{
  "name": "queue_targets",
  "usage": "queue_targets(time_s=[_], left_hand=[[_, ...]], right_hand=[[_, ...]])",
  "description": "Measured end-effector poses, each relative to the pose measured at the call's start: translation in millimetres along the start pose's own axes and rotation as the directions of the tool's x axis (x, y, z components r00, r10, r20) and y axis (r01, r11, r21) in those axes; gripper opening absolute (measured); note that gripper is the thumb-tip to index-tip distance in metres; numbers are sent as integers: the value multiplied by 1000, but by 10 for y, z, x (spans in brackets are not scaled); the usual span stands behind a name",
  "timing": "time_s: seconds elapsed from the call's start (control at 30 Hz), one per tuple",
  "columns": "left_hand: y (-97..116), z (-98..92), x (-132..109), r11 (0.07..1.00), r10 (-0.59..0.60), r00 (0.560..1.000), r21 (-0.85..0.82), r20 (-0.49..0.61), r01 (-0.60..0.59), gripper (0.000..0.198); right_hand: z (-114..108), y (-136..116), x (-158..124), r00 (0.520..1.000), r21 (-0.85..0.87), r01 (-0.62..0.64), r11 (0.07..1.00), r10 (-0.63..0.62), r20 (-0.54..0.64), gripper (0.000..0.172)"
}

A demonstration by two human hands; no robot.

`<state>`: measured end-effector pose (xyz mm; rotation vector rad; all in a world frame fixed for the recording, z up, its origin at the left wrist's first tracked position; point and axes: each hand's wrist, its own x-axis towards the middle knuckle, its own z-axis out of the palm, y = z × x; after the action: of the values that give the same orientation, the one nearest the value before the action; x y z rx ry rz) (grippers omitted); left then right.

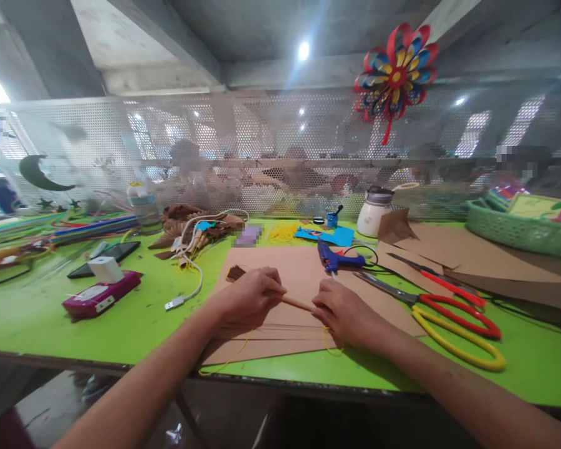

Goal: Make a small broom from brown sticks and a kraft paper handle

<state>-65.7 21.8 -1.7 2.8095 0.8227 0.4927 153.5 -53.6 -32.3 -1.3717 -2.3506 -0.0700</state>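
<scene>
Between my hands runs a thin brown stick (298, 303), seemingly rolled paper, with a fringed brown end (236, 272) poking out past my left hand (255, 296). That hand is closed round the stick near the fringe. My right hand (343, 312) pinches its other end. Beneath both hands lie stacked brown paper sheets (271, 259). Loose yellow thread (234, 360) trails over the sheets, with another bit below my right hand. A blue glue gun (339, 257) rests just beyond my right hand, and large scissors (455, 312) with red and yellow handles lie to its right.
A second pair of scissors (453, 287), a green basket (518, 227) and a white jug (374, 212) are on the right. Leftward are a purple power strip (101, 296), a white USB cable (199, 274) and a brown paper bundle (177, 221). A perforated screen (262, 131) stands behind.
</scene>
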Motion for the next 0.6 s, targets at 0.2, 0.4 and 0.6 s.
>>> queue_targets(time_s=[0.2,0.4,0.6], left_hand=[[-44,33,-15,1000,-18,1000,-14,-15,17,22],[-51,38,-14,1000,-11,1000,-12,-5,11,23],[-35,15,-25,1000,-18,1000,-7,6,18,25]], right_hand=[[21,1,-3,1000,-48,25,999,-25,1,26],[2,-8,-5,1000,-49,27,998,-27,6,24],[-17,-31,-32,1000,-77,23,997,-22,11,22]])
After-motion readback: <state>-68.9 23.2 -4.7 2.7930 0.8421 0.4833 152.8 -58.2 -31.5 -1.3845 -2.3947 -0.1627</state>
